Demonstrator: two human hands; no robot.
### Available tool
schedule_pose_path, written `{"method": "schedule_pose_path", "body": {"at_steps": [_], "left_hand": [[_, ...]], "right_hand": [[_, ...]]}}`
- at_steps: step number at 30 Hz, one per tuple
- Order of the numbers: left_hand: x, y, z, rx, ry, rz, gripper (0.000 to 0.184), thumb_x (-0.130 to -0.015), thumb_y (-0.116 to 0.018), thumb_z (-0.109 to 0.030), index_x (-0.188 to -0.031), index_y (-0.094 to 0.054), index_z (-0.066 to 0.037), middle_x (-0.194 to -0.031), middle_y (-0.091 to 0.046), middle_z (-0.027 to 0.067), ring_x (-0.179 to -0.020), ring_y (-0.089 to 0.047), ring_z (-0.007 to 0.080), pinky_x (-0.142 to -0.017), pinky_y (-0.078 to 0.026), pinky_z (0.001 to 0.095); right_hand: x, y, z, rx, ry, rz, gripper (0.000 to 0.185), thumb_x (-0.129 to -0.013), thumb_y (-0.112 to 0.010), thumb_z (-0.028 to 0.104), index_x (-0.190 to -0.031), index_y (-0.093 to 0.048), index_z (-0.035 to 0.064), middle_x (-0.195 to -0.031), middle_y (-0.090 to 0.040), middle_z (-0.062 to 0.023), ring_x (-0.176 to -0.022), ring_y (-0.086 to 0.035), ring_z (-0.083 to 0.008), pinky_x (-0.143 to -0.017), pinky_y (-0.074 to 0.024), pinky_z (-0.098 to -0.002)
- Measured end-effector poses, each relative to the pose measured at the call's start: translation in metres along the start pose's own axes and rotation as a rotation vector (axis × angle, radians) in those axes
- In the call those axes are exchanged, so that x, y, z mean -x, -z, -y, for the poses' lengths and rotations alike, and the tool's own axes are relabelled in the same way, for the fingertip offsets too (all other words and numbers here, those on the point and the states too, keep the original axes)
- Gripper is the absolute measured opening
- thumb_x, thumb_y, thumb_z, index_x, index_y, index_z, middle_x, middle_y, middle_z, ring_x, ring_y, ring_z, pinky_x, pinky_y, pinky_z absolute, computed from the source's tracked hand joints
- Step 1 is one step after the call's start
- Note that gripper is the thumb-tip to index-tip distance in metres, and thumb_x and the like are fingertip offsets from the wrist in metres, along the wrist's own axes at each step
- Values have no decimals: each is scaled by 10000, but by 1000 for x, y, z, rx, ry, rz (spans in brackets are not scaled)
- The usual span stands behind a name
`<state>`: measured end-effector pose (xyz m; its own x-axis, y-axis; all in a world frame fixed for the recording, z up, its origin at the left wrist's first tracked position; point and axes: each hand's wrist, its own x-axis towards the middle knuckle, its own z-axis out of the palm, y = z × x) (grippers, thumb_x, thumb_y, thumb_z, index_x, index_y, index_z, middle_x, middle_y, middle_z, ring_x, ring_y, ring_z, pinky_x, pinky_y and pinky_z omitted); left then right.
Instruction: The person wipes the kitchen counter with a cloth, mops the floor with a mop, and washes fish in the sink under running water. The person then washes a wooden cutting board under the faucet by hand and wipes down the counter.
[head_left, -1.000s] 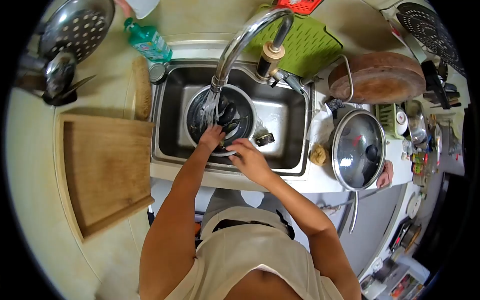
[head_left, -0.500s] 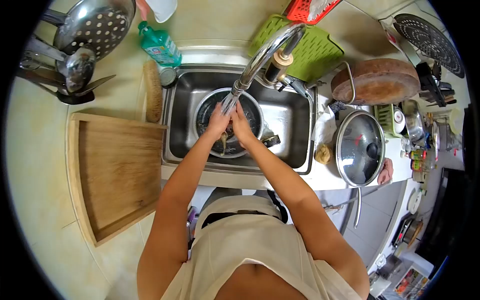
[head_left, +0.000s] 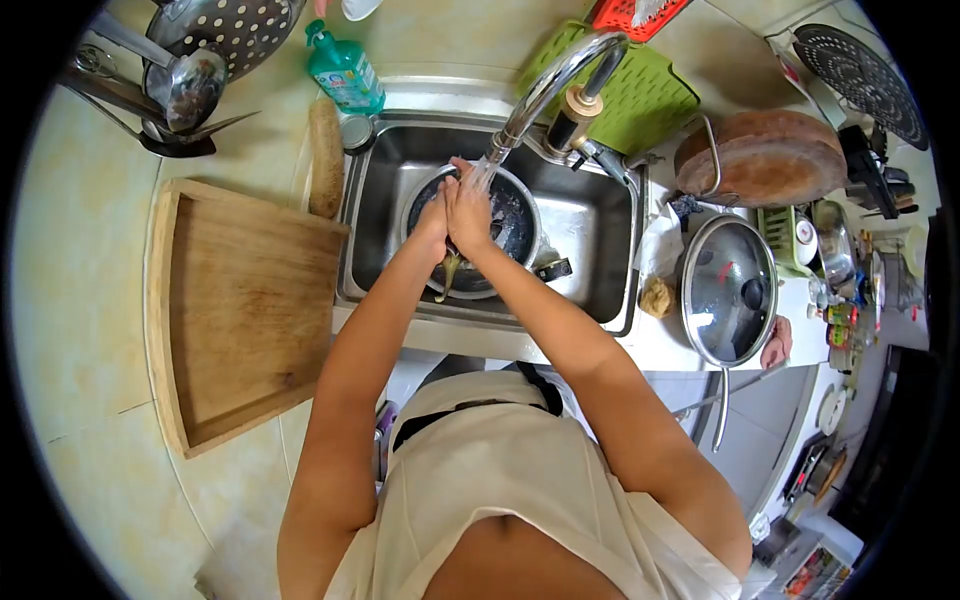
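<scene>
Stemmed vegetable between two hands under running water

The label on the green bottle [head_left: 345, 72] is too small to read. The faucet [head_left: 540, 85] arches over the steel basin [head_left: 532, 205] in the sink [head_left: 600, 255]; a black object [head_left: 553, 269] lies just beside the basin. The stemmed vegetable [head_left: 449, 272] protrudes below both palms. The right hand [head_left: 468, 208] is nearly flat, fingers extended; the left hand [head_left: 431, 222] is partly hidden, its closure unclear.
</scene>
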<state>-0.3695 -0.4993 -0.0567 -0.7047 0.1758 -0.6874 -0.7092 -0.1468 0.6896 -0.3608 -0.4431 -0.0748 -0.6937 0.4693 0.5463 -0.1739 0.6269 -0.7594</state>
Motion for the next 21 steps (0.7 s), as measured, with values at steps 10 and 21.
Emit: {"method": "schedule_pose_path", "body": {"at_steps": [10,21], "left_hand": [[-2,18,-5,-1259,-763,-91,372,-955,-335,-269,-991,-620,-33,-927,-634,250,-854,-599,448,-719,-447,551],[-23,18,3,-1435,-1222,-82,281,-925,-482,-244,-836,-620,-16,-851,-616,214,-801,-588,368,-685,-445,477]], "right_hand": [[-25,19,-41,245,-248,412,290,-846,-548,217,-689,-641,-8,-718,-631,-243,-671,-624,-413,-609,-492,-476],[8,64,-35,-876,-1173,845,420,-907,-501,452,-965,-634,58,-685,-598,-64,-470,-521,-135,-465,-489,-261]]}}
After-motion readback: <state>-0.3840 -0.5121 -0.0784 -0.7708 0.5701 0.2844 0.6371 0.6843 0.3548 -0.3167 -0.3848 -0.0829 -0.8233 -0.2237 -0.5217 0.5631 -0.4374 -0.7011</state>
